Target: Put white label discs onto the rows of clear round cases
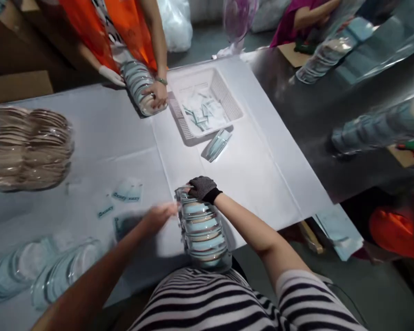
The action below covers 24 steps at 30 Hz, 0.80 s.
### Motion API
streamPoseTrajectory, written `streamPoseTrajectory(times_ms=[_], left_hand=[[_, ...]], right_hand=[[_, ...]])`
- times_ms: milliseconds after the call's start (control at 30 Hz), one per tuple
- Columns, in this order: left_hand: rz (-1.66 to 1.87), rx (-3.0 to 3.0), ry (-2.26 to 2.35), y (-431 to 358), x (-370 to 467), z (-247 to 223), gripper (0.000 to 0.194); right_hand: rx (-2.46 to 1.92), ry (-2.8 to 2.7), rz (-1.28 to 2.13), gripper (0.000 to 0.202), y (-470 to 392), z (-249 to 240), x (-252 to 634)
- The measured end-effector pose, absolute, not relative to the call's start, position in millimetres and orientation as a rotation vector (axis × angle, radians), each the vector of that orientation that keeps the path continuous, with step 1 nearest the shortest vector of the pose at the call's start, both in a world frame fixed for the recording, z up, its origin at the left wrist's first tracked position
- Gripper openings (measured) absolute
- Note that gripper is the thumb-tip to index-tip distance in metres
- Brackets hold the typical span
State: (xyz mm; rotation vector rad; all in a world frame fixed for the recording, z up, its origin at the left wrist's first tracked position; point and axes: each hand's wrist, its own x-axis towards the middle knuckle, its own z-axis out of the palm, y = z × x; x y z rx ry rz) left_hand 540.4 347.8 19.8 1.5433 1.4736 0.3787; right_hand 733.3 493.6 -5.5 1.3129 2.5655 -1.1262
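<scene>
A clear plastic pack [205, 232] of several pale-blue-banded pieces lies at the table's front edge, its near end against my striped shirt. My right hand [203, 187], in a dark dotted fingerless glove, is closed over the far end of the pack. Bare and smeared by motion, my left hand [162, 216] is at the pack's upper left side; whether its fingers pinch the film is unclear. Small printed cards [127, 193] lie on the white table left of that hand.
A white basket [232, 99] holds loose cards, with a bundle of cards [218, 145] before it. Brown wrapped stacks [31, 147] lie at left, more blue-banded packs [69, 271] at lower left. Opposite, a person in orange handles a similar pack [138, 85]. A dark table [296, 124] adjoins at right.
</scene>
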Motion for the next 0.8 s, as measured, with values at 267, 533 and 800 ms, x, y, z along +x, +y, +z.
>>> streamPoseTrajectory(times_ms=[267,533,800], left_hand=[[0.496,1.461,1.568,457,595,-30,0.054],[0.482,1.388,1.591,459,598,-32,0.054],[0.448,1.439,1.549,459,601,-20,0.057]], right_hand=[[1.986,1.856,-2.143,0.031,533,-57,827],[1.916,2.115,-1.784,0.018,518,-61,830],[1.476,2.468,-1.086,0.026,500,-29,824]])
